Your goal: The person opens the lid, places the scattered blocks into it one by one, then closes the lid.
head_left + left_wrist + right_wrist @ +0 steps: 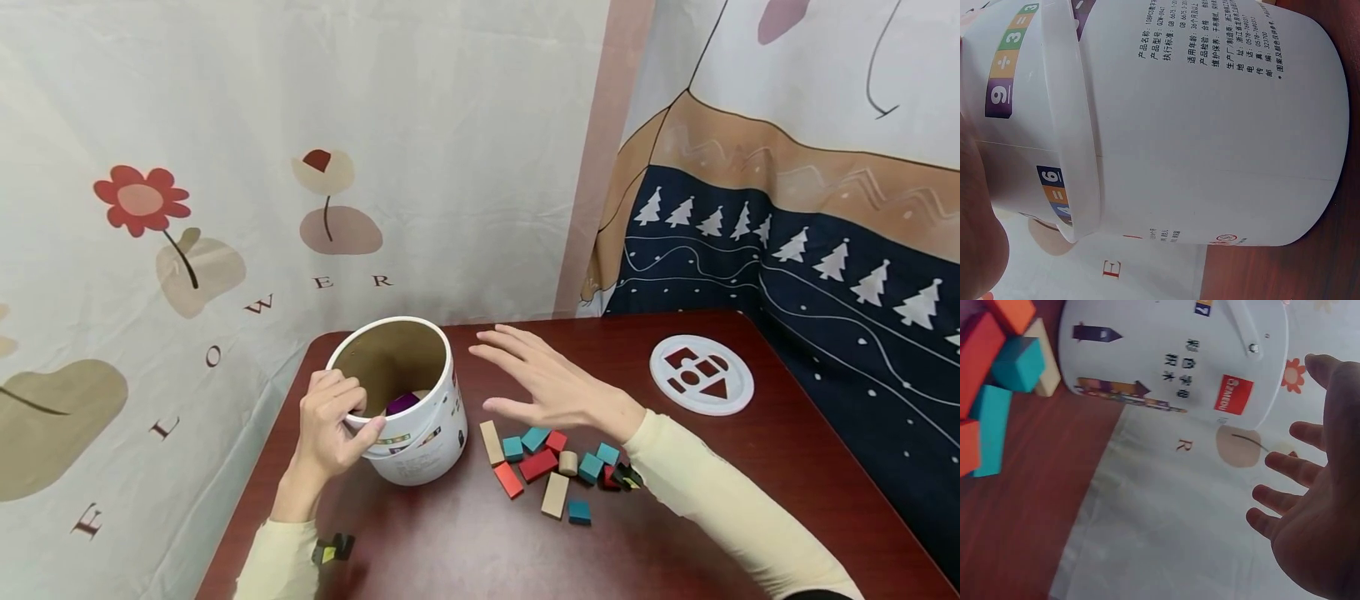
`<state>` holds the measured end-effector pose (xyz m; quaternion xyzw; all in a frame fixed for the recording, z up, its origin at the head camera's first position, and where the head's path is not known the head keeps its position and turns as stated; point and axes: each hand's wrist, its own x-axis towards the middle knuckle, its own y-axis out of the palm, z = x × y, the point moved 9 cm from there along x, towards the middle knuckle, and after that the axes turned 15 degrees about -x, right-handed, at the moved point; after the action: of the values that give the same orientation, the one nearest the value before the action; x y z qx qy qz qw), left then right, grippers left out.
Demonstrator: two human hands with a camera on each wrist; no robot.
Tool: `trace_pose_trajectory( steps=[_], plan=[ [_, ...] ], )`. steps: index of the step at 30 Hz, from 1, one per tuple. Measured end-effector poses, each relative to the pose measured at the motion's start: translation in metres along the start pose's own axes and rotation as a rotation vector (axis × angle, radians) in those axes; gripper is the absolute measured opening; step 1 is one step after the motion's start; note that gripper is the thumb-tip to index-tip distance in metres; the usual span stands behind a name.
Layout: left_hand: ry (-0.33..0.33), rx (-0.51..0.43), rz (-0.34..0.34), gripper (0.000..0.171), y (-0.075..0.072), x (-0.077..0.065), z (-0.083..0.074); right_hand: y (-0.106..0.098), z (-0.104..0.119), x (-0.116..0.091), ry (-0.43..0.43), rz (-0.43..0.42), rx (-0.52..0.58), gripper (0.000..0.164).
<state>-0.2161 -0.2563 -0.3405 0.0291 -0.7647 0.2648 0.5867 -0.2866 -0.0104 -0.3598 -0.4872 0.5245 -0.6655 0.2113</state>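
Observation:
A white printed bucket [431, 450] stands on the table, its mouth tipped slightly toward me. Over its near-left rim my left hand [330, 421] is hooked, gripping the edge with thumb outside. Inside the bucket a purple block [402, 404] shows; the rest of the contents is mostly hidden. My right hand [543, 379] hovers to the right of the bucket, fingers spread and holding nothing; the right wrist view shows the same hand [1310, 500] apart from the bucket. Below it lie loose wooden blocks, among them a red block [538, 466], a teal block [579, 512] and a tan block [555, 495].
A white round lid [660, 367] with shaped cut-outs lies at the right on the dark red table [450, 550]. Printed curtains [480, 167] hang behind the table's back edge and along its right side.

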Motion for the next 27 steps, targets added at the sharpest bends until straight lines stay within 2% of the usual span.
trace_pose_trajectory(
  steps=[6,17,27],
  plan=[
    [0.002,-0.003,0.0,0.035,0.0,0.0,0.0,0.02,0.0,-0.019,0.017,0.037,0.01,0.075],
    [0.008,-0.008,-0.01,0.035,0.0,-0.001,-0.001,0.079,0.018,-0.046,-0.057,0.143,-0.05,0.071],
    [0.004,-0.001,-0.014,0.038,0.0,-0.001,0.0,0.114,0.025,-0.062,-0.105,0.244,-0.081,0.068]
  ],
)
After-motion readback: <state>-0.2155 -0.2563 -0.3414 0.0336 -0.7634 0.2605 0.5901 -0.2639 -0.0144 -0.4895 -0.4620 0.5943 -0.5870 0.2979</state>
